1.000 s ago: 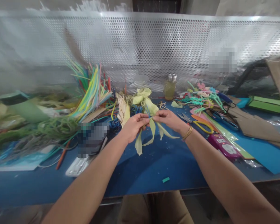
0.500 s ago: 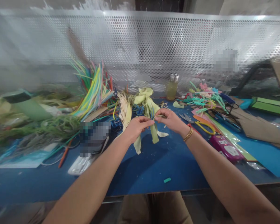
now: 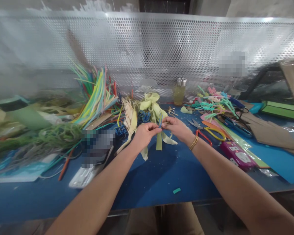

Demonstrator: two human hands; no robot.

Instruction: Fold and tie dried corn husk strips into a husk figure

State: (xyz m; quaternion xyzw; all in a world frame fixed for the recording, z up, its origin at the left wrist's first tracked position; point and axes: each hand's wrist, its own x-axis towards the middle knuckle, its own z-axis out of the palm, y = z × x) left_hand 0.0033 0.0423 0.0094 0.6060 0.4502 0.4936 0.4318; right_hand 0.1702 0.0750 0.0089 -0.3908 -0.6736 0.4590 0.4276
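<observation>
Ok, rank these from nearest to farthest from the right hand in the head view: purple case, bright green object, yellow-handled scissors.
From the right hand:
1. Yellow-handled scissors, just to its right.
2. Purple case, farther right and lower in view.
3. Bright green object, at the far right, toward the back.

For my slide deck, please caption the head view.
Left hand and right hand meet fingertip to fingertip at a blue strand above a hanging pale-green strip.

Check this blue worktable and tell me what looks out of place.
A small, flat teal scrap lies by itself near the front edge of the blue worktable, as if dropped. On the left, stringy green fibre sits in a loose tangle. No spill shows.
</observation>
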